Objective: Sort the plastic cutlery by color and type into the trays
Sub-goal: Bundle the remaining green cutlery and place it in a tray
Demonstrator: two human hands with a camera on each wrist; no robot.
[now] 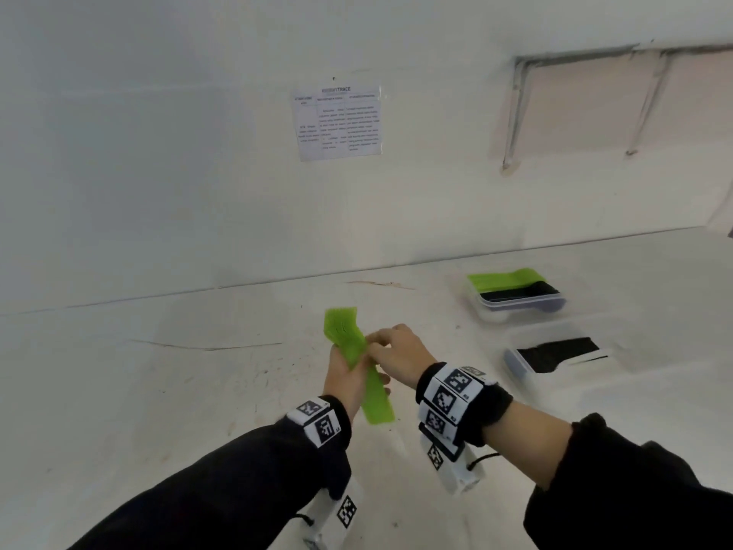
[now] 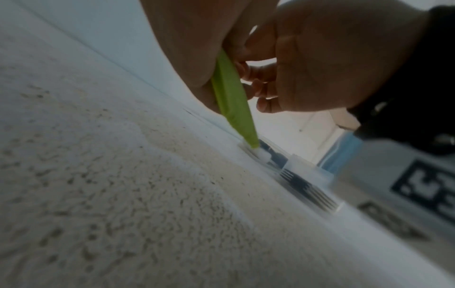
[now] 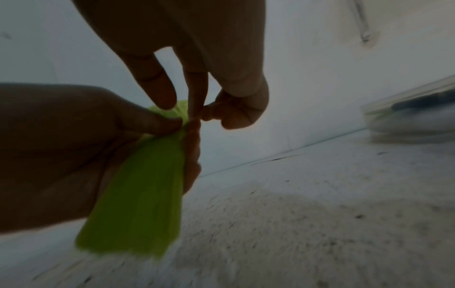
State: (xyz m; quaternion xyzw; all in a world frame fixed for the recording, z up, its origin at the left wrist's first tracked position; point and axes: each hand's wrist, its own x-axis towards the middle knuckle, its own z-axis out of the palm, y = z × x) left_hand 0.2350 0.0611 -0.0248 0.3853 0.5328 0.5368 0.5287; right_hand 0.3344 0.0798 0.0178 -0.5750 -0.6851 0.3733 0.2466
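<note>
The left hand (image 1: 346, 377) is curled round the middle of a bundle of green cutlery (image 1: 359, 367), thumb and fingers wrapped about the stacked pieces, and holds it above the white table (image 1: 158, 391) near the centre of the scene. The bundle is tilted, its broad heads pointing up and away from the person and its handle ends pointing down and toward them (the type of piece cannot be told from the blurred heads). The right hand (image 1: 396, 351) meets the bundle from the right: in the right wrist view its fingertips (image 3: 165, 101) are pinched together on the upper part of the green pieces, just beside the left thumb. Both wrists carry black bands with square black-and-white markers, over dark sleeves.

To the far right, well apart from the hands, two clear plastic trays stand on the table. The farther tray (image 1: 515, 307) holds green cutlery at its far side and black cutlery at its near side. The nearer tray (image 1: 519, 363) holds black cutlery only. A printed sheet (image 1: 338, 123) is fixed to the white wall behind the table.
</note>
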